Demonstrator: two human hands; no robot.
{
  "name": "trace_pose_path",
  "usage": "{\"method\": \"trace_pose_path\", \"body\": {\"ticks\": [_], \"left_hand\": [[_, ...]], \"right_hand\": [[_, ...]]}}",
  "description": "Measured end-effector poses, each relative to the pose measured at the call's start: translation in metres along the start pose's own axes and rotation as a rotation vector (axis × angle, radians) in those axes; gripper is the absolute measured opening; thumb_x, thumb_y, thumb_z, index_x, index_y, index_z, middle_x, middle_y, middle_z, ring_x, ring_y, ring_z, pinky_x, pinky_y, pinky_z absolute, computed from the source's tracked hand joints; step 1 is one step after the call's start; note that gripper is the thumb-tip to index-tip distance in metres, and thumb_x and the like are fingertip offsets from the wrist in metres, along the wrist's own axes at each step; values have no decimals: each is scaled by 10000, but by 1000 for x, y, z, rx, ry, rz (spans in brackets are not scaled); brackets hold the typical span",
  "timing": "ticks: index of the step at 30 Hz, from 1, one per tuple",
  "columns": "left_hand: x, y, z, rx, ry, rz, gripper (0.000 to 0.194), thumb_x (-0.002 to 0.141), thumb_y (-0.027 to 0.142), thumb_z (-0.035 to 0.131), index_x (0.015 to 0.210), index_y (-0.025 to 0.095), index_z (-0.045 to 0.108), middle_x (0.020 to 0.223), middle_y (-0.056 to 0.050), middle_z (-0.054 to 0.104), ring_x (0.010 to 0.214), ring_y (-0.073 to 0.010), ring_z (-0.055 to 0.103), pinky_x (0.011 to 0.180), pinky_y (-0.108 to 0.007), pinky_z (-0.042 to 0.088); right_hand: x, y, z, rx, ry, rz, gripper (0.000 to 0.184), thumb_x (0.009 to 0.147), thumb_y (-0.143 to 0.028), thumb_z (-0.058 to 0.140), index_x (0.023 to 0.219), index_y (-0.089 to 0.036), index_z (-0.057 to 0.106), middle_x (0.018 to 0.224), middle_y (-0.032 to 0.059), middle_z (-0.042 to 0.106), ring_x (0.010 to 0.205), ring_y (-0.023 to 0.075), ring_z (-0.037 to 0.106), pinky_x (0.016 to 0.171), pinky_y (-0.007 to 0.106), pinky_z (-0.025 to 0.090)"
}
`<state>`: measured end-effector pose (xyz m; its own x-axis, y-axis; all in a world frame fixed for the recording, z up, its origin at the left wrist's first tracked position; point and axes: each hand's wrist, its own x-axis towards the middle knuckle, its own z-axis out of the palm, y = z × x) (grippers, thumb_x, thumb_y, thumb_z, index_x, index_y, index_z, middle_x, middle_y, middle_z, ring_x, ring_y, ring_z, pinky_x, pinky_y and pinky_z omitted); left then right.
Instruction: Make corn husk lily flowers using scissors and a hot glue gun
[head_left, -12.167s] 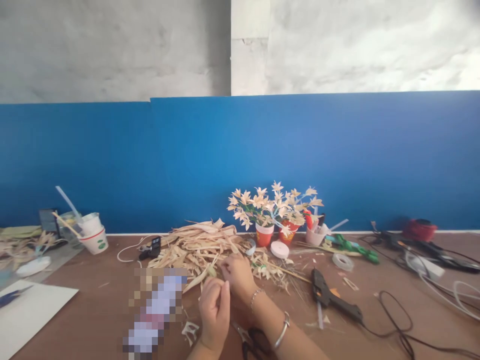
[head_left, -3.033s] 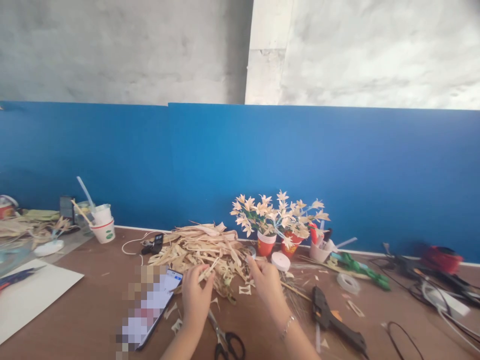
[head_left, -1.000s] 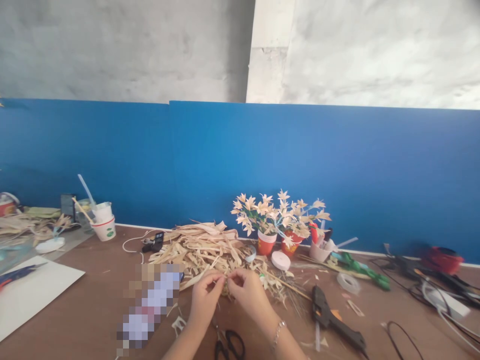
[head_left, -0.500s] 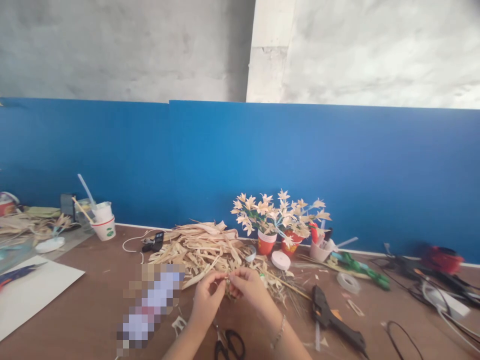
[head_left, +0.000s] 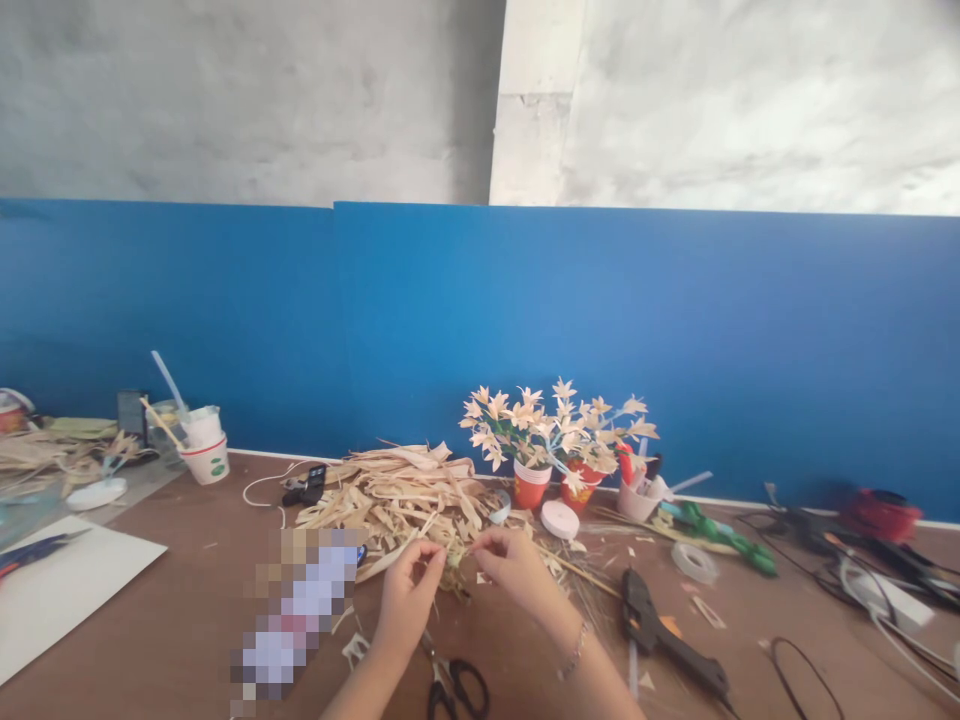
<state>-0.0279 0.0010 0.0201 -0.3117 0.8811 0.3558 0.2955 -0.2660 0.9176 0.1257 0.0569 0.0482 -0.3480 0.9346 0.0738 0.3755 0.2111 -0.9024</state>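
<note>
My left hand (head_left: 407, 592) is closed in a pinch, thumb against forefinger, in front of the heap of dried husk strips (head_left: 409, 490). Whatever sits between its fingertips is too small to make out. My right hand (head_left: 514, 570), with a bracelet at the wrist, is also pinched, a short gap to the right of the left. Its fingertips hide what they may hold. Between and below the hands lie small husk scraps (head_left: 454, 578). Black-handled scissors (head_left: 457, 685) rest on the table just below the left hand.
Behind the hands stand husk flowers (head_left: 525, 415) in red cups (head_left: 532, 487), beside a white tape roll (head_left: 560, 519). A black glue gun (head_left: 667, 640) lies right, near a clear tape roll (head_left: 694, 562) and cables. A white board (head_left: 67, 590) and white cup (head_left: 206, 459) are left.
My hands, which met at the fingertips, have drawn apart. The right hand has moved right, and the left slightly left. The view has shifted a little.
</note>
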Motion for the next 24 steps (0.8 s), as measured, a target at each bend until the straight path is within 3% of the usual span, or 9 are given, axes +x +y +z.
{"method": "trace_pose_path", "body": {"ticks": [4, 7, 10, 17, 24], "left_hand": [[-1, -2, -1, 56, -6, 58, 219, 790, 347, 515, 748, 160, 621, 695, -35, 621, 631, -173, 564, 595, -271, 466], [-2, -2, -3, 152, 24, 215, 225, 782, 284, 531, 956, 186, 632, 967, -90, 648, 910, -235, 584, 794, -362, 468], [-4, -2, -3, 277, 14, 376, 345, 768, 249, 560, 1110, 221, 596, 1131, -110, 607, 1085, -267, 513, 948, -449, 376], [-6, -10, 6, 331, -81, 400, 212, 812, 232, 518, 938, 211, 687, 800, -85, 677, 782, -216, 602, 713, -363, 491], [-4, -6, 4, 306, -50, 357, 146, 793, 203, 538, 785, 200, 685, 727, -56, 665, 729, -200, 604, 683, -325, 481]], "right_hand": [[-2, -4, -4, -58, 9, -9, 177, 664, -152, 473, 717, -133, 641, 588, 8, 613, 549, 132, 541, 520, 211, 383], [-6, -13, -5, -157, 14, -51, 184, 662, -133, 469, 712, -140, 647, 613, 13, 625, 580, 133, 547, 544, 207, 380], [-11, -22, -3, -279, -10, -100, 217, 646, -92, 462, 711, -145, 663, 637, 22, 644, 600, 133, 545, 561, 204, 368], [-13, -18, 6, -392, -49, -198, 230, 678, -73, 458, 728, -158, 666, 700, 39, 673, 628, 133, 561, 587, 203, 364], [-15, -24, 0, -406, -15, -200, 206, 703, -99, 465, 721, -160, 661, 631, 25, 643, 582, 130, 530, 544, 206, 327]]}}
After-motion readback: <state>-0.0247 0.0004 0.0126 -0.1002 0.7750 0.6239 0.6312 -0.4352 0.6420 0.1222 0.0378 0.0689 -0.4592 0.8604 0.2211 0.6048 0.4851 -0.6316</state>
